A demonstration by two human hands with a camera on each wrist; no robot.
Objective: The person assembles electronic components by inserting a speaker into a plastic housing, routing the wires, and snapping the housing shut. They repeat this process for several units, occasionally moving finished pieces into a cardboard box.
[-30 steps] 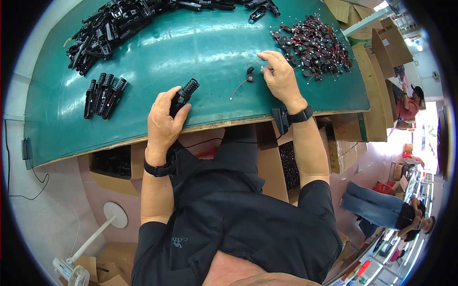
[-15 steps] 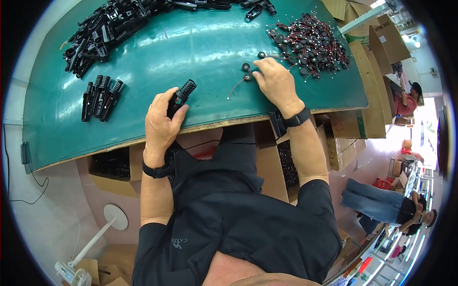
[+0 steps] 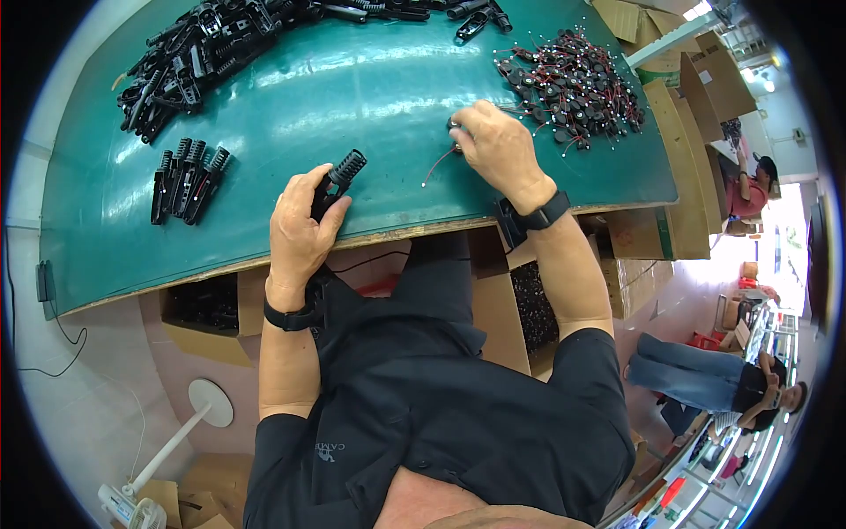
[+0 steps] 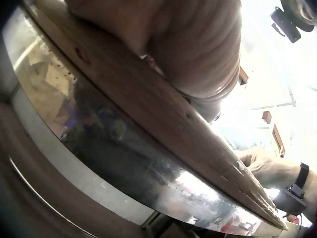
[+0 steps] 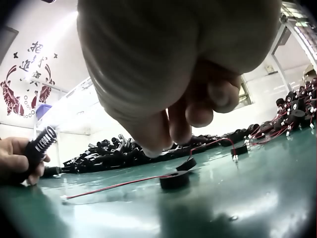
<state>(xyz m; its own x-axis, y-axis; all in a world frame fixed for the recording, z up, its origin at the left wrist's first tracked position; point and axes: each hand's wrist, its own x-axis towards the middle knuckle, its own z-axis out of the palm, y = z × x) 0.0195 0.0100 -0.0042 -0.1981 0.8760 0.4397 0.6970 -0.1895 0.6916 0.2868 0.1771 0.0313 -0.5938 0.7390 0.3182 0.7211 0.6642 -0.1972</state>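
My left hand point(image 3: 302, 225) grips a black plastic part with a coil-spring-like ribbed end point(image 3: 351, 166), which points up and away from me near the table's front edge. In the right wrist view the ribbed end point(image 5: 43, 141) shows above the left fingers. My right hand point(image 3: 500, 145) is over small black discs with red wires, its fingers bent loosely downward. Below the fingertips point(image 5: 153, 148), one wired disc point(image 5: 174, 181) lies flat and another disc point(image 5: 186, 164) leans behind it. A third disc point(image 5: 239, 150) lies farther right. The left wrist view mostly shows the table edge point(image 4: 148, 114).
A large pile of wired discs point(image 3: 577, 84) is at the right of the green table point(image 3: 388, 115). Black parts are heaped point(image 3: 207, 53) at the far left, and several similar spring-ended parts point(image 3: 187, 181) lie nearer. Cardboard boxes point(image 3: 216, 339) stand under the table; a person point(image 3: 705, 375) is at right.
My right hand has moved left and now covers most of the loose discs, which showed beside its fingers half a second ago. The left hand stays in place with the black part.
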